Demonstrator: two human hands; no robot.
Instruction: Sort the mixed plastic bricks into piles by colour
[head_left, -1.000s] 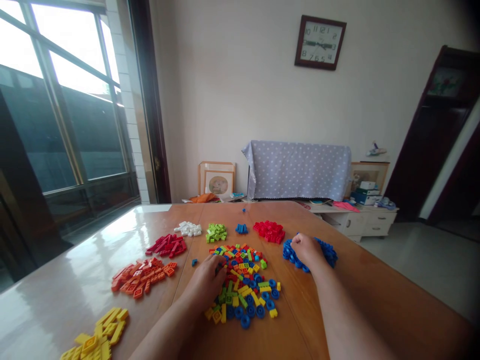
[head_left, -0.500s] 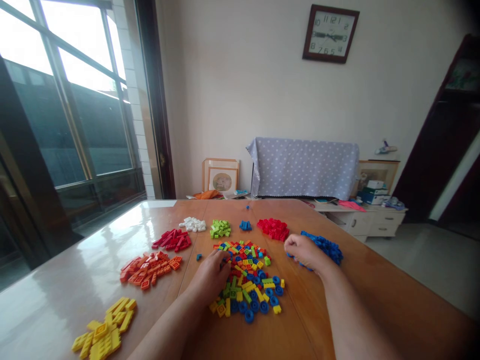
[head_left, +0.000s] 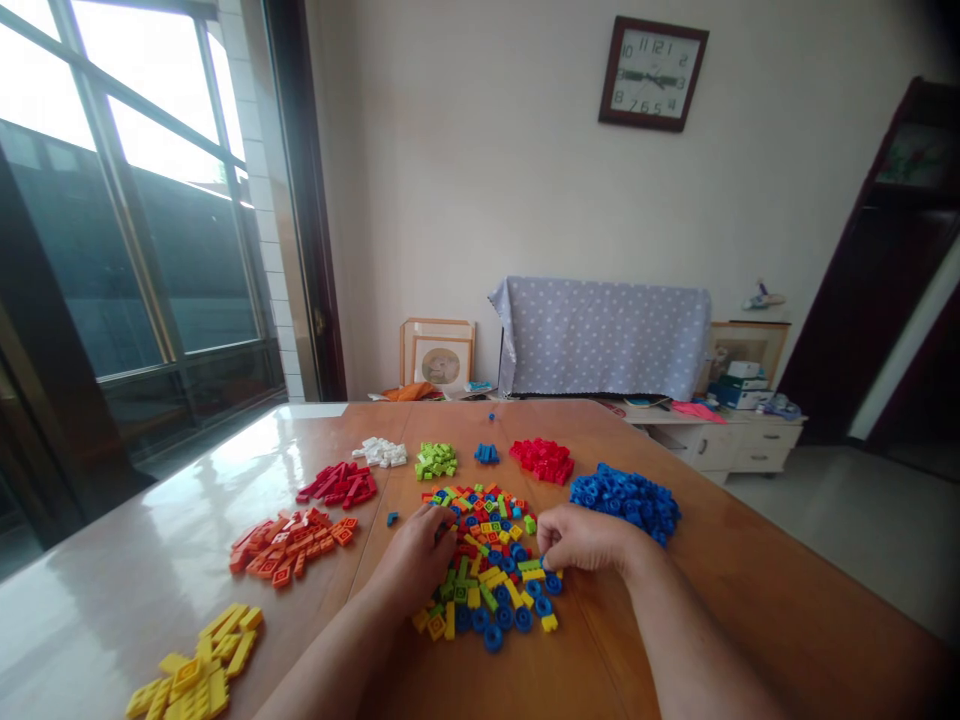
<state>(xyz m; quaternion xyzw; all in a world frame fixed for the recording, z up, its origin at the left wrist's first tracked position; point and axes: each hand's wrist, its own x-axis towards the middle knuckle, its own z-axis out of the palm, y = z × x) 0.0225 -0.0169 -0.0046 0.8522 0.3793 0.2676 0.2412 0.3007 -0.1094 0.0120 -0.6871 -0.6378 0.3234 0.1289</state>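
Note:
A mixed pile of toy building bricks (head_left: 491, 577) lies mid-table, with yellow, green, orange and red bricks among blue round ones. My left hand (head_left: 421, 548) rests on the pile's left side, fingers curled; whatever they hold is hidden. At the right edge of the pile is my right hand (head_left: 585, 538), thumb and fingers pinched on a blue round brick that they mostly cover. Just beyond that hand sits a heap of blue round bricks (head_left: 626, 497). A small dark blue brick (head_left: 392, 518) lies alone left of the pile.
Sorted heaps surround the pile: yellow bricks (head_left: 199, 672), orange bricks (head_left: 292, 543), dark red bricks (head_left: 339, 484), white bricks (head_left: 381, 452), lime bricks (head_left: 436, 460), a few blue bricks (head_left: 486, 454) and red bricks (head_left: 541, 461). They stand on a glossy wooden table (head_left: 600, 640).
My right hand has moved left and nearer, from the blue heap to the right edge of the mixed pile. My left hand stays at the pile. The view has shifted slightly.

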